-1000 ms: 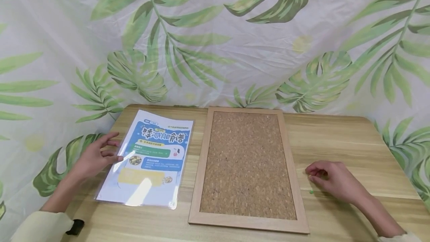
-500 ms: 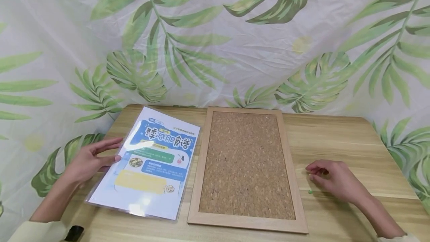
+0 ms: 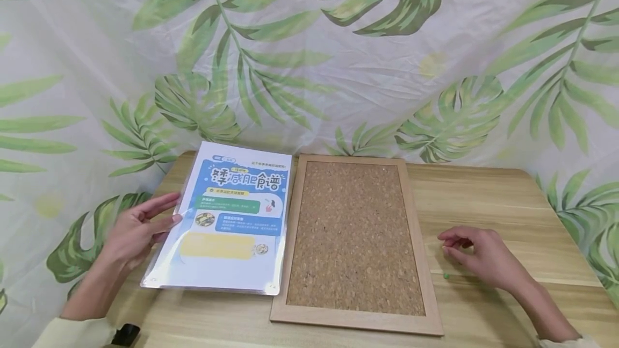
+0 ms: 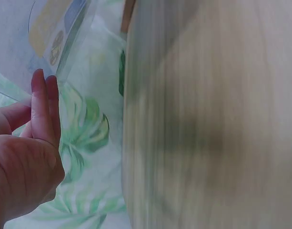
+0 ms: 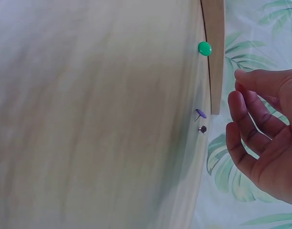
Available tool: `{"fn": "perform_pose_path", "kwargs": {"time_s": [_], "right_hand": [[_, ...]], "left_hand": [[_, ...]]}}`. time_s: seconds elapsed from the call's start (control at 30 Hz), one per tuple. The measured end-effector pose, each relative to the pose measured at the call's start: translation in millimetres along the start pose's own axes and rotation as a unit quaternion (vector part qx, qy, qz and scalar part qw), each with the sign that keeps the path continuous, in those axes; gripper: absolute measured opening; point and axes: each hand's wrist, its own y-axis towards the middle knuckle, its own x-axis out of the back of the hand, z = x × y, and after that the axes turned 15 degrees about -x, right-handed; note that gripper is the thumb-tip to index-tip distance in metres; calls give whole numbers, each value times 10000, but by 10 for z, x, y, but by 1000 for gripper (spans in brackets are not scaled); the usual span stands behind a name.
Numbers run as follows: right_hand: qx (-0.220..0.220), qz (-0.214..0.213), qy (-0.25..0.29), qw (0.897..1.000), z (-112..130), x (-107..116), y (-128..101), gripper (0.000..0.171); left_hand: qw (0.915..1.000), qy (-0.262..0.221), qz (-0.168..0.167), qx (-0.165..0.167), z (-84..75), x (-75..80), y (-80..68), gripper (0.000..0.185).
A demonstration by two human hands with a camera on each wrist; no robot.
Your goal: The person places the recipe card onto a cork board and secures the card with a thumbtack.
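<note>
My left hand (image 3: 137, 232) pinches the left edge of a laminated printed sheet (image 3: 237, 230), blue, green and yellow with a large Chinese title. In the left wrist view the sheet (image 4: 22, 43) is raised off the table, its edge between thumb and fingers. Its right side comes right up to the frame of a cork board (image 3: 355, 230), which lies flat on the table. To the right of the board, my right hand (image 3: 483, 256) has loosely curled fingers with nothing visible in them. Near it are a green thumbtack (image 5: 205, 48), a purple thumbtack (image 5: 200, 113) and a small silver tack (image 5: 202, 129).
The wooden table (image 3: 503, 197) has rounded far corners and meets a leaf-patterned curtain (image 3: 309, 58) at the back. A black object (image 3: 127, 334) shows beside the left sleeve (image 3: 72, 333).
The sheet, lying on the table at first, has been lifted by the left hand and shifted right towards the cork board. The right hand has barely moved.
</note>
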Motion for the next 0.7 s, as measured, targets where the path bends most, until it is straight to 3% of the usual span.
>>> {"fn": "perform_pose_path", "kwargs": {"time_s": [0.3,0.5,0.7], "right_hand": [[-32,-80,146,9999,57,20,12,21],[-147,-133,113,9997,69,36,4,23],[-212,-155,205,9994,77,19,13,21]], "left_hand": [[9997,-204,112,-40,3,-412,78,64],[9993,-318,138,145,45,-642,130,69],[9990,-71,102,419,105,-879,191,71]]}}
